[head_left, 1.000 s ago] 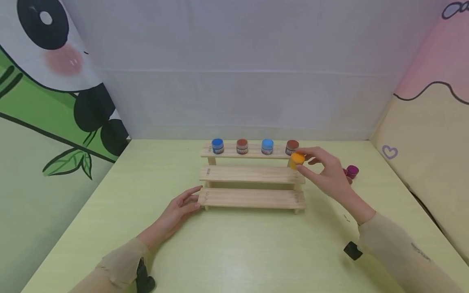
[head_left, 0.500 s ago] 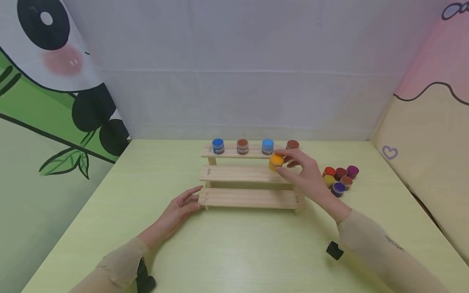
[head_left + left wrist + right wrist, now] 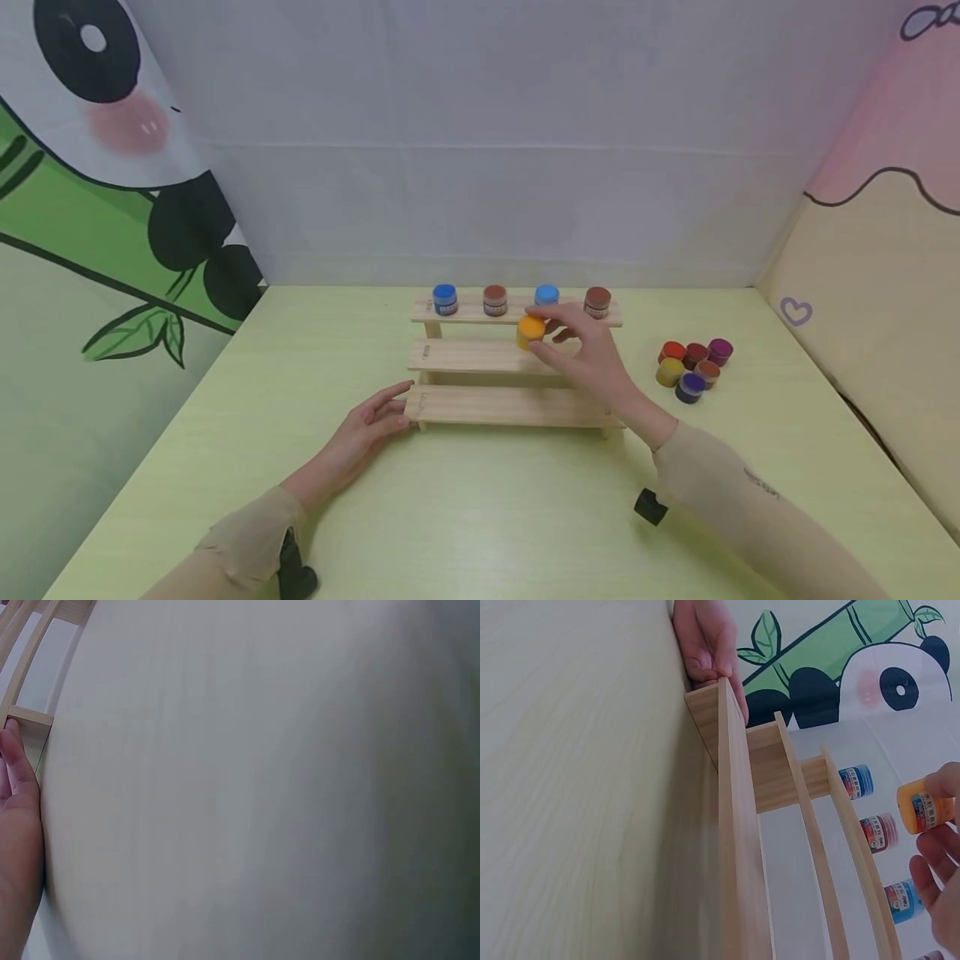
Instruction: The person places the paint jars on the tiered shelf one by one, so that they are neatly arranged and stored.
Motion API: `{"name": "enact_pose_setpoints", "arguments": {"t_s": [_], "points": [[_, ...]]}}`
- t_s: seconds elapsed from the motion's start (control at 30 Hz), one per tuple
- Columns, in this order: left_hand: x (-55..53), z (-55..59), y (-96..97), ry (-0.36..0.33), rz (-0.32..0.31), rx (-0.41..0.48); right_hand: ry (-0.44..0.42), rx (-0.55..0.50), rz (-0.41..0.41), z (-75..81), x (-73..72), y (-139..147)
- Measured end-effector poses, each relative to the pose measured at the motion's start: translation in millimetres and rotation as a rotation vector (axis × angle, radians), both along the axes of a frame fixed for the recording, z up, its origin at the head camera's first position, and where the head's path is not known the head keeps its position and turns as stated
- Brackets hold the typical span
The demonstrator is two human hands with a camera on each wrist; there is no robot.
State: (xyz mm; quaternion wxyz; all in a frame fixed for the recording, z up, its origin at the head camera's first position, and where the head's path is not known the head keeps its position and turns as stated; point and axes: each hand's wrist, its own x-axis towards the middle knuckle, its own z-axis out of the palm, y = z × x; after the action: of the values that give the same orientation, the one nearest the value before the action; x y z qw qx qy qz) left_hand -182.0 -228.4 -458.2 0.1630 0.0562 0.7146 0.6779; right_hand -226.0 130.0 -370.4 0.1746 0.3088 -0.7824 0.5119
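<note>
In the head view, my right hand (image 3: pixel 581 342) pinches a small yellow-orange paint jar (image 3: pixel 530 332) between thumb and fingers. The jar overlaps the gap between the top and middle shelves of a three-step wooden rack (image 3: pixel 517 406). My left hand (image 3: pixel 367 429) holds the left end of the rack's lowest shelf, thumb toward the front. Along the top shelf stand a dark blue jar (image 3: pixel 446 300), a brown jar (image 3: pixel 495 301), a light blue jar (image 3: pixel 547 295) partly behind my right hand, and a reddish-brown jar (image 3: pixel 597 302). The right wrist view shows the held paint jar (image 3: pixel 924 806) tilted by the camera's angle.
Right of the rack, several jars stand in a cluster on the table (image 3: pixel 480 508), among them a red jar (image 3: pixel 671 351), a yellow jar (image 3: pixel 670 372), a purple jar (image 3: pixel 720 351) and a dark blue-violet jar (image 3: pixel 690 387). A pale cloth wall (image 3: pixel 487 200) rises behind.
My right hand has carried the yellow-orange paint jar leftward along the rack, from its right end to near the middle. The jar cluster has come into full view. My left hand stays put.
</note>
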Motion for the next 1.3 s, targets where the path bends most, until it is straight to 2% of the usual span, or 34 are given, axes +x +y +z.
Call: {"name": "enact_pose_setpoints", "arguments": {"t_s": [0.2, 0.4, 0.87, 1.07, 1.3], "points": [[0.7, 0.7, 0.5, -0.006, 0.002, 0.005, -0.039, -0.035, 0.048, -2.8, -2.3, -14.6], [0.2, 0.7, 0.5, 0.0, 0.003, 0.004, -0.099, -0.043, 0.061, -4.6, -5.4, -26.9], [-0.4, -0.4, 0.1, -0.003, 0.005, -0.015, -0.097, -0.021, 0.06, -14.3, -13.3, -61.3], [0.0, -0.1, 0.0, -0.003, 0.003, -0.012, -0.121, 0.0, 0.058, -17.7, -15.0, -76.6], [-0.2, 1.1, 0.5, -0.024, 0.018, -0.021, -0.131, 0.005, 0.064, -19.2, -18.8, -91.0]]}}
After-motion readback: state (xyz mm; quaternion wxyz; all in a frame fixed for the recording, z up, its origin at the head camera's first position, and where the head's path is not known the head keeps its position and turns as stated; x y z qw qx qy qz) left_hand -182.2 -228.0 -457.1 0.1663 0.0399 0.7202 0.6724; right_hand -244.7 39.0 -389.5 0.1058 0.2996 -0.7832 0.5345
